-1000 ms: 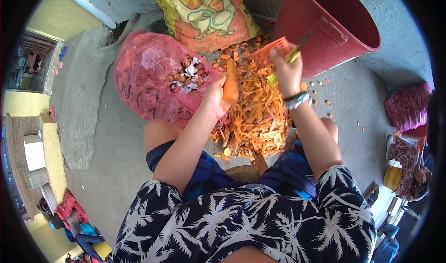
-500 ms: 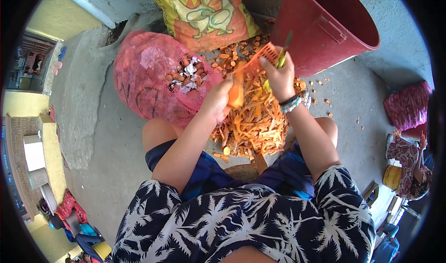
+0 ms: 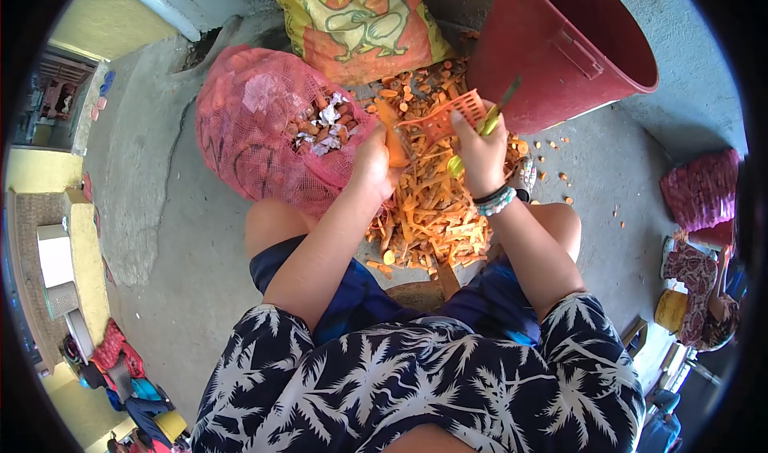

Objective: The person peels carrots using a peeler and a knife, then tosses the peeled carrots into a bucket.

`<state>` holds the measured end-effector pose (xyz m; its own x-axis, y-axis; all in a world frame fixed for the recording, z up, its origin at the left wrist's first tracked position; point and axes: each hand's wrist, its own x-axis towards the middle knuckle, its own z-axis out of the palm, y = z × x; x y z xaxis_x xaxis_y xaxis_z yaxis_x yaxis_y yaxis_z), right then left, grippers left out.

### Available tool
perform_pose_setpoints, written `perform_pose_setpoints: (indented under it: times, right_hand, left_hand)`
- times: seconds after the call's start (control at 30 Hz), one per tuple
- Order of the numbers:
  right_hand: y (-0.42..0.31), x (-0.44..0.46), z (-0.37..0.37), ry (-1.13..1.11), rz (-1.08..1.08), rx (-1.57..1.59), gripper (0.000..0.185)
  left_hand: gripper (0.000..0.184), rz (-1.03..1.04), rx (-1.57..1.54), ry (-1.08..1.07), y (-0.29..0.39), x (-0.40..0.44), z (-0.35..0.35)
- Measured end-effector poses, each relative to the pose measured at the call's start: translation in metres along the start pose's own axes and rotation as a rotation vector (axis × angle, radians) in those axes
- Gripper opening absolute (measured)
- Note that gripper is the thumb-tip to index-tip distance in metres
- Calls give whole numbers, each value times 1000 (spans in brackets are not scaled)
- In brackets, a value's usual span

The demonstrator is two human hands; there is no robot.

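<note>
Carrot (image 3: 392, 137) was located in the left hand (image 3: 374, 165), above the peelings (image 3: 440, 213), with its upper end projecting beyond the fingers. Left grip: closed around the lower part of the carrot; the palm side was turned toward the carrot, and the fingertips were partly hidden behind it.

Right grip: closed on two items. The right hand (image 3: 482, 151) held the orange peeler (image 3: 448, 117), a slotted tool, with the thumb laid against its near end. The same hand retained the knife (image 3: 490, 120), its yellow-green handle running through the grip and its blade pointing up and outward, away from the carrot. The far end of the peeler lay at the side of the carrot; whether the edge touched the surface could not be told.

Surroundings: the peelings formed a heap on the floor (image 3: 192, 237) below both hands, between the knees. The mesh bag (image 3: 248, 157) stood just beside the left hand, with carrots visible at its opening. The printed sack (image 3: 360, 21) stood beyond the heap, and the red bin (image 3: 528, 61) stood tilted beyond the right hand. Cut carrot pieces (image 3: 542, 176) lay scattered to the right of the heap.
</note>
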<state>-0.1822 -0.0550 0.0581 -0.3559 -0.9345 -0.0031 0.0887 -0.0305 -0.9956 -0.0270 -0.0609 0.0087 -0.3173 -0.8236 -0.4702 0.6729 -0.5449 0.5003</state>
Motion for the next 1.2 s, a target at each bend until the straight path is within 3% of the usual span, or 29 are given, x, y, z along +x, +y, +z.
perform_pose_setpoints:
  times: [0.07, 0.17, 0.3, 0.4, 0.47, 0.5, 0.53, 0.63, 0.67, 0.7, 0.77, 0.8, 0.83, 0.9, 1.0, 1.1, 1.13, 1.17, 1.2]
  right_hand:
    - [5, -7, 3, -37, -39, -4, 26]
    - [11, -7, 3, -11, -124, -72, 28]
    - [2, 3, 0, -57, -182, -232, 29]
    - [5, 28, -5, -137, -166, -172, 29]
    - [9, 48, -7, -154, -163, -124, 29]
    - [10, 57, -9, -164, -161, -100, 29]
    - [2, 65, -12, -131, -151, -172, 28]
    - [7, 85, -15, 73, -479, -409, 27]
    - [4, 86, -19, 160, -465, -444, 25]
    - [0, 88, -18, 155, -405, -281, 23]
    - [-3, 79, -20, 48, -332, -178, 22]
    - [-16, 60, -14, -43, -192, -82, 24]
    - [-25, 40, -8, -134, -51, 16, 26]
    - [-6, 26, -6, -247, -133, -100, 34]
    - [4, 44, -15, -55, -251, -241, 31]
    - [0, 74, -22, 239, -525, -395, 26]
    - [-1, 79, -27, 252, -414, -274, 24]
    - [-1, 83, -31, 263, -301, -155, 22]
    - [-1, 81, -34, 230, -260, -149, 22]
  left_hand:
    - [26, 77, -106, 142, -3, -1, 12]
    - [24, 216, -37, 149, -7, -4, 19]
    - [25, 109, -53, 211, -3, -17, 38]
    - [27, 75, 66, 137, -6, -11, 14]
    - [31, -44, 191, -68, -3, -14, 4]
    - [31, -46, 192, -67, -2, -17, 8]
    - [38, -44, 238, -79, 1, -23, 15]
    - [57, -58, 324, -35, 7, -30, 34]
    - [69, -73, 360, 20, 8, -30, 37]
    - [69, -73, 364, 18, 11, -30, 35]
    - [85, -125, 361, -109, 14, -30, 28]
    - [86, -88, 358, -80, 12, -28, 27]
    - [86, -87, 354, -81, 12, -28, 30]
    - [83, -71, 369, 30, 11, -30, 37]
    - [75, 32, 630, -118, 8, -28, 24]
    - [65, -32, 597, -188, 9, -33, 25]
    - [54, -48, 557, -186, 8, -30, 19]
    - [54, -45, 560, -187, 9, -27, 18]
    - [48, -76, 442, -57, 10, -25, 17]
